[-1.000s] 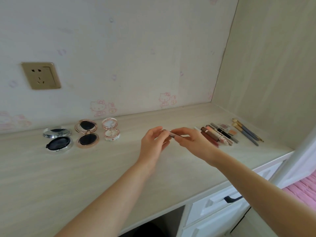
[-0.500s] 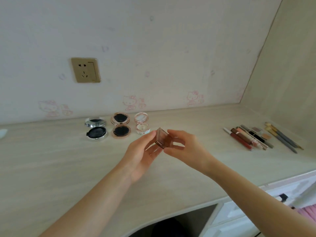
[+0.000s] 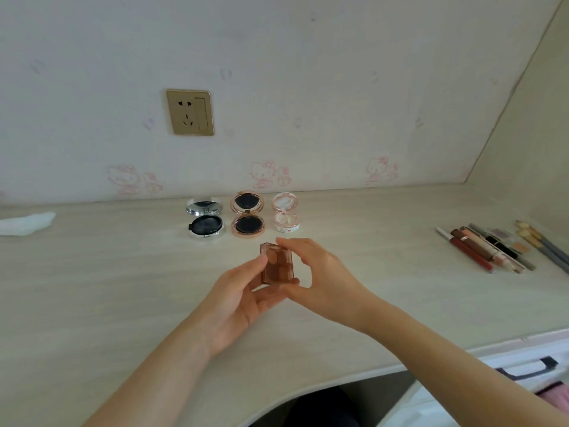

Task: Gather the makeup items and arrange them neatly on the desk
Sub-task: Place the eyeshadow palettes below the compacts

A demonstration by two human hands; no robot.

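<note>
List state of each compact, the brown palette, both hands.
Silver compact: open, on the desk.
Rose-gold compact: open, on the desk.
Pink compact: open, on the desk.
Brown palette: closed, held above the desk.
Left hand: holds the palette.
Right hand: pinches the palette.

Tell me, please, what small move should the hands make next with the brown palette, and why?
Probably set the brown palette down just right of the white compact, extending that row. Both the left hand and right hand hold it above the desk, and three open compacts already stand in a line there.
</note>
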